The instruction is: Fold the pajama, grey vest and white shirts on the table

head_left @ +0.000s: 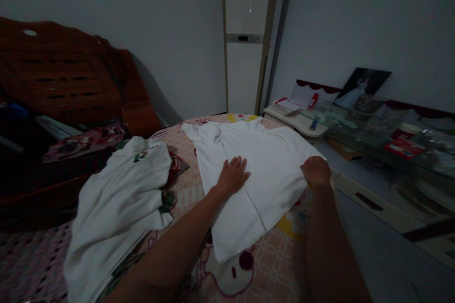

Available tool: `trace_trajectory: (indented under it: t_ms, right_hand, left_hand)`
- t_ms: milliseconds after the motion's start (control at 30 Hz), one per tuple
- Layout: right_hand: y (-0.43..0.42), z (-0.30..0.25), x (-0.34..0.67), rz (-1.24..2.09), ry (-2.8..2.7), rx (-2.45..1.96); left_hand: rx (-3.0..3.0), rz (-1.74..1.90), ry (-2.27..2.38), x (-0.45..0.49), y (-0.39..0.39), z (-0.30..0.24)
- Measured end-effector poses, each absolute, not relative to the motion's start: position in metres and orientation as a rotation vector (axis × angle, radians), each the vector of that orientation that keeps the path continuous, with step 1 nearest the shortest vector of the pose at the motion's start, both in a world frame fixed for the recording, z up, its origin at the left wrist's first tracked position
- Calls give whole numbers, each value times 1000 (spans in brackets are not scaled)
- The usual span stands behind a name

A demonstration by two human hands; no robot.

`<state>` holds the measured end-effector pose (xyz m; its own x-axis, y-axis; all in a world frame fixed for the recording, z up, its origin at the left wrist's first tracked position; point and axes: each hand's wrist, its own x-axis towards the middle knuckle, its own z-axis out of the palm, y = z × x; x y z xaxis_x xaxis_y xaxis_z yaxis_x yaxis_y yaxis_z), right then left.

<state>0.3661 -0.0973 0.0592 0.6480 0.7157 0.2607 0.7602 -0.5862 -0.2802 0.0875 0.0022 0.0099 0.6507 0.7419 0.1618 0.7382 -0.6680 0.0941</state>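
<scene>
A white shirt (273, 170) lies spread over the patterned cover (277, 265), with a fold line running down its left part. My left hand (233, 175) rests flat on the shirt, fingers stretched out. At the shirt's right edge, my right hand (316, 170) is closed on the fabric, and the cloth is pulled into creases towards it. To the left lies a heap of white clothing (124, 208) with a small green print, and dark checked cloth shows beneath it.
A wooden bench (71, 80) stands at the left, with cloth on its seat. On the right is a glass-topped cabinet (369, 128) holding papers, a red bottle (313, 100) and a photo (362, 86). A tall white air conditioner (245, 71) fills the corner.
</scene>
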Motion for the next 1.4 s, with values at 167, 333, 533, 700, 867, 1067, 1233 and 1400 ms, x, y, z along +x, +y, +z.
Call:
trace_trajectory:
  t_ms: [167, 333, 533, 700, 867, 1067, 1233, 1400]
  right_hand:
    - [-92, 77, 342, -158, -1245, -2240]
    - [-89, 87, 317, 102, -1362, -1994]
    - [-84, 87, 296, 502, -1609, -1759]
    - [-81, 85, 269, 623, -1808, -1753]
    - [-85, 77, 250, 897, -2043, -1741]
    - [-73, 77, 261, 1061, -1546, -1717]
    - [-25, 75, 282, 927, -1006, -1597]
    - [39, 61, 295, 843, -753, -1658]
  left_hand:
    - [2839, 324, 1252, 88, 4, 8]
    - [2832, 348, 1250, 88, 4, 8]
    - [2833, 385, 1248, 87, 4, 7]
    - [2816, 416, 1227, 88, 4, 8]
    - [2757, 561, 1037, 89, 2, 13]
    - [2746, 544, 760, 88, 0, 20]
    - [2679, 647, 641, 89, 1, 18]
    - [2568, 746, 588, 89, 6, 10]
